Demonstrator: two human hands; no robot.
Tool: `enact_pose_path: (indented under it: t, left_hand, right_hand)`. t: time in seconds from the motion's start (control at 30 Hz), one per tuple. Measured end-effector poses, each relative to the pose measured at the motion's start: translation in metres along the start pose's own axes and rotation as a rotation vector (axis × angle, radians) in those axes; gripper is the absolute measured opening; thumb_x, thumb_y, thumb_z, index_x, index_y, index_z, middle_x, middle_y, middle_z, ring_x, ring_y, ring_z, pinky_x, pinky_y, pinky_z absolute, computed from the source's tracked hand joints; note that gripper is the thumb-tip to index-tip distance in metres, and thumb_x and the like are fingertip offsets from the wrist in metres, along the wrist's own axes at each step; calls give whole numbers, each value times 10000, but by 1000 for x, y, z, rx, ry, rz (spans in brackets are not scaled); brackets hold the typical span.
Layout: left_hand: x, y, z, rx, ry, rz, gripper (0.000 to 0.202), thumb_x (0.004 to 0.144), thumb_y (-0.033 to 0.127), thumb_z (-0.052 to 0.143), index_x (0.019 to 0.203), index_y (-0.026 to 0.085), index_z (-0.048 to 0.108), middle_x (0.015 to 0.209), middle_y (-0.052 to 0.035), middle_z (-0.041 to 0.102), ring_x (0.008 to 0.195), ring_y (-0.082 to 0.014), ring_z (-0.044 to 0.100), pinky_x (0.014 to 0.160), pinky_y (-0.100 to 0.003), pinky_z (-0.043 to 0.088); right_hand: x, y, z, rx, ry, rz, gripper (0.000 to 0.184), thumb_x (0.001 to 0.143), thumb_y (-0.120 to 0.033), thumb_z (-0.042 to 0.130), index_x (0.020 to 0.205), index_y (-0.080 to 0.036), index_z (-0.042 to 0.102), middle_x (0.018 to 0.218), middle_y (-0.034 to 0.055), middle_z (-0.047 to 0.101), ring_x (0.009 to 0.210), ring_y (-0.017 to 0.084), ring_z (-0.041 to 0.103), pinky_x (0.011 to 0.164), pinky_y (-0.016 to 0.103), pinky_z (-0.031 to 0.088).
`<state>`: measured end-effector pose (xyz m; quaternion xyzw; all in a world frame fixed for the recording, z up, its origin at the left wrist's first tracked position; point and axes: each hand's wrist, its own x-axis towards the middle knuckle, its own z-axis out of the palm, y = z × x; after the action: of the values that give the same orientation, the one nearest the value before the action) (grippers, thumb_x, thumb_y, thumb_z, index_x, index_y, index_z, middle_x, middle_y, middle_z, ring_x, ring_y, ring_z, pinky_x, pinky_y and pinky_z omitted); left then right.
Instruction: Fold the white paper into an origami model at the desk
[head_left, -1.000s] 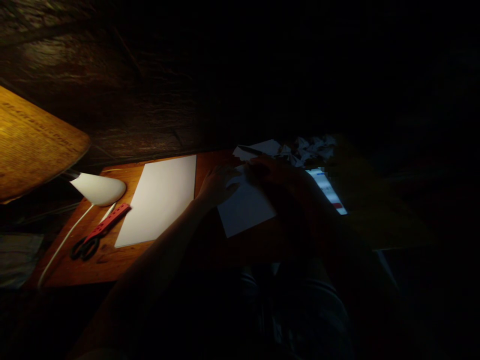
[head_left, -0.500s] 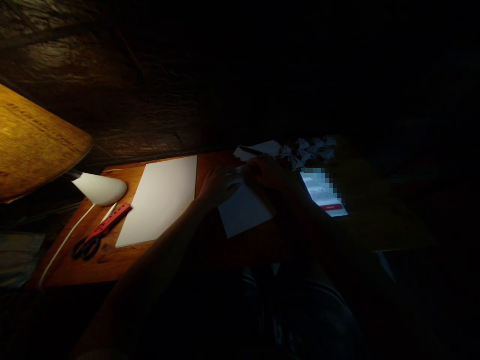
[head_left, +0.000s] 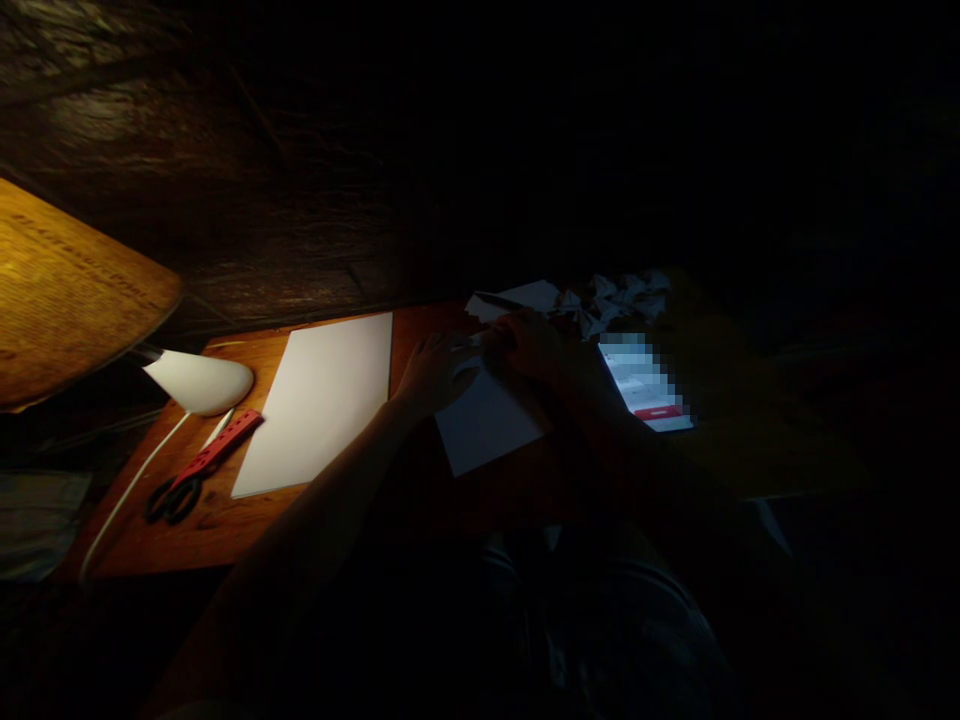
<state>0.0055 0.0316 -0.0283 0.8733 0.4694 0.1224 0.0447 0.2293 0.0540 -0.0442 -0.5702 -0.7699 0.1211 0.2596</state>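
A small white sheet of paper (head_left: 491, 425) lies in front of me in dim light. My left hand (head_left: 435, 370) rests flat on its upper left part, fingers stretched out. At the sheet's upper edge, my right hand (head_left: 525, 345) is closed with curled fingers. What it grips is hidden in the dark. Just beyond it, a dark slim stick-shaped object (head_left: 495, 300) shows against another white paper (head_left: 536, 293); whether it touches the hand I cannot tell. Several folded or crumpled paper pieces (head_left: 626, 300) lie to the right of that paper.
On the left of the wooden table (head_left: 202, 545) stand a lamp with a yellow shade (head_left: 75, 295) and white base (head_left: 202, 382). Scissors with black handles (head_left: 176, 498), a red perforated strip (head_left: 221, 448) and a large white sheet (head_left: 322, 400) lie nearby. A lit phone (head_left: 637, 385) is at right.
Both hands stay in nearly the same place on the small sheet. The right hand has shifted very slightly; the view has moved a little. The phone's screen picture looks slightly different.
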Motion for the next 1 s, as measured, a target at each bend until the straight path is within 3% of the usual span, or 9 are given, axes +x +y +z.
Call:
enact_pose_path:
  t: [0.37,0.57,0.83,1.0]
  left_hand:
    - [-1,1,-3,48,35,-51,431,993,440,679,1415,362,713,1491,-61,648,1395,-369,542,1149,-599,429]
    - [-1,-2,-6,53,52,-118,548,952,562,716,1456,349,686,1558,-79,592,1400,-405,525,1153,-612,427]
    - [0,-2,-5,65,29,-84,568,976,523,684,1501,311,638,1570,-109,574,1424,-419,515,1174,-627,408]
    - [1,-4,-2,15,36,25,450,991,426,665,1424,307,680,1488,-88,670,1409,-365,558,1197,-609,394]
  right_hand:
    - [2,4,4,1,7,-15,330,1050,-373,562,1279,-196,721,1385,193,662,1283,348,623,1084,518,506]
    - [4,5,3,-7,4,-33,305,1004,-286,608,1267,-187,727,1363,190,677,1266,342,633,1082,493,506]
    - [5,6,2,-13,-3,-28,329,1006,-292,616,1293,-171,724,1362,187,674,1245,318,646,1083,456,505]
    - [7,8,2,-13,-12,-23,317,977,-265,642,1271,-187,732,1345,176,677,1248,319,643,1074,457,512]
